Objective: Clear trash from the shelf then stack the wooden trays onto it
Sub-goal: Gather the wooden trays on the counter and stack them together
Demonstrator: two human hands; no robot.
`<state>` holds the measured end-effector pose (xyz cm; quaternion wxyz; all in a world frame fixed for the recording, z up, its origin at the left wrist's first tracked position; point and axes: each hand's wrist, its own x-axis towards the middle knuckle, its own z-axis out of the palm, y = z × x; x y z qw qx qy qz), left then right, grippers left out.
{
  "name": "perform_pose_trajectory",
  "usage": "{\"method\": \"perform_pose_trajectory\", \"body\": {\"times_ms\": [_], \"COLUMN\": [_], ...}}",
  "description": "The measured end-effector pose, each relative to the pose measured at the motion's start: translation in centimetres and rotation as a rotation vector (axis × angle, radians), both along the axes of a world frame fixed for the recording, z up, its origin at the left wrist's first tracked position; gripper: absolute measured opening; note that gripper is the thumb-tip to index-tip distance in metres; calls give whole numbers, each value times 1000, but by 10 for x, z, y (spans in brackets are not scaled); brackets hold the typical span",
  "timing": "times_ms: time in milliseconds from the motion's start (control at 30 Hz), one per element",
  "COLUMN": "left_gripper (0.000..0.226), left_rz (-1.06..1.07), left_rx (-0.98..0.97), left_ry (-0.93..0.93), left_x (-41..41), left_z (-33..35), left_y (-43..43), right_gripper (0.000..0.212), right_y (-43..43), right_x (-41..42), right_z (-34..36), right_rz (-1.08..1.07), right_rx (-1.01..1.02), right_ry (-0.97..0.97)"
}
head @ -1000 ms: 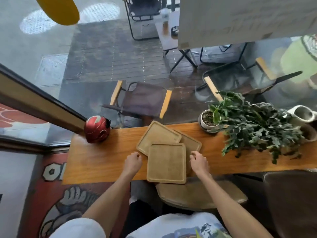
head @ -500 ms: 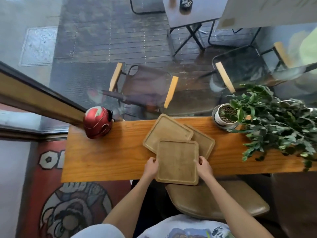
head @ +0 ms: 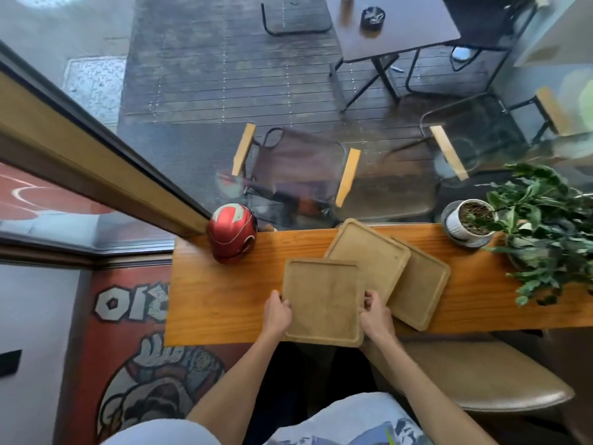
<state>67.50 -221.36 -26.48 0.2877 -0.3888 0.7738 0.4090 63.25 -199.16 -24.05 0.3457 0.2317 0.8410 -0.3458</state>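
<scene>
The near tray (head: pixel 323 300) lies flat on the wooden shelf (head: pixel 224 303), its near edge level with or slightly past the shelf's front edge. The left hand (head: pixel 278 313) is closed on the tray's left rim and the right hand (head: pixel 376 316) is closed on its right rim, fingers wrapped over the edge on both sides. Two further trays sit behind and to the right of the near tray: a middle tray (head: pixel 369 252), partly overlapped by the near tray's far right corner, and a rear tray (head: pixel 420 287), overlapped by the middle tray. All three are fanned at different angles, not yet a squared stack. Hazard 1: the near tray has little support toward the person; if either grip releases unevenly, it may tip off the shelf onto the stool (head: pixel 481 377) below. Hazard 2: lifting the near tray while its corner rests on the middle tray may drag that tray and disturb the rear one. Hazard 3: a wide swing away from the near tray toward the left could strike the red helmet (head: pixel 232 232); toward the right, the potted plant (head: pixel 471 220) and its trailing leaves. No trash is visible on the shelf.
</scene>
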Motion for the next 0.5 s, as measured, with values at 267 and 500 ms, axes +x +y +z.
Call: {"method": "perform_pose_trajectory", "body": {"times_ms": [267, 500], "left_gripper": [49, 46], "left_rz": [126, 110], "left_rx": [3, 36], "left_ry": [-136, -131], "left_x": [43, 47], "left_z": [-7, -27], "left_y": [-94, -99], "right_gripper": [55, 58], "right_y": [-97, -97], "right_x": [22, 29], "right_z": [-28, -40], "right_rz": [-56, -106], "right_rx": [-244, -254], "right_ry": [-212, -220]}}
